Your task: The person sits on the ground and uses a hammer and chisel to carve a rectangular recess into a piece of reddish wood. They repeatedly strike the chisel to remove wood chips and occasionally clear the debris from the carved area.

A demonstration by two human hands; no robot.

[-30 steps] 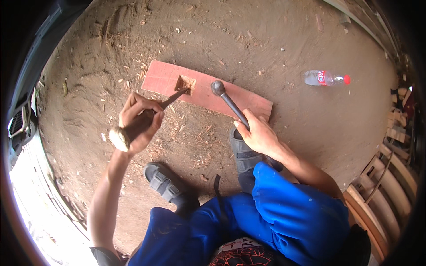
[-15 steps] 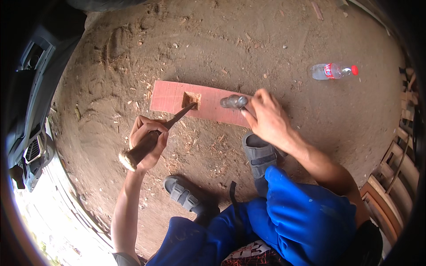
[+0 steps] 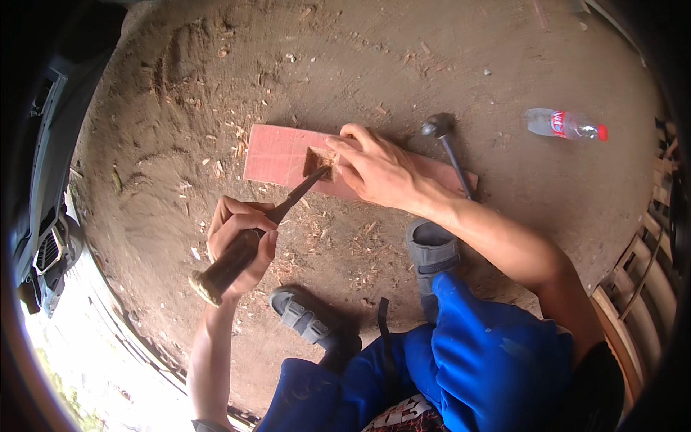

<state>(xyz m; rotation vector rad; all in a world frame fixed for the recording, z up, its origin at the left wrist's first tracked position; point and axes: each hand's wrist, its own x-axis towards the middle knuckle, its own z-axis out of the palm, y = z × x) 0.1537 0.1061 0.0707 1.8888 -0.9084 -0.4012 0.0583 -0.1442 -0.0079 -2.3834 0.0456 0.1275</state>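
Observation:
My left hand [image 3: 243,241] is wrapped round the dark handle of a wood chisel [image 3: 234,265], whose butt end is frayed and pale. The blade slants away to the right, its tip inside a square mortise [image 3: 317,163] cut in a reddish wooden board [image 3: 277,155]. Over the board, my right hand [image 3: 378,169] reaches with its fingers apart and stretched to the right edge of the mortise. Whether a fingertip touches chips inside is unclear. A ball-headed hammer [image 3: 450,151] rests beyond my right wrist, its handle end against the board's right end.
The board lies on brown dirt ground [image 3: 345,245] strewn with wood chips. A clear plastic bottle [image 3: 565,124] with a red cap lies at the far right. Stacked timber [image 3: 640,281] lines the right edge, and a vehicle part [image 3: 50,245] stands at the left. My sandalled feet [image 3: 306,313] are close by.
My right hand has let go of the hammer, which now lies farther right, and has moved left over the board to the mortise. My left hand keeps the chisel in nearly the same place.

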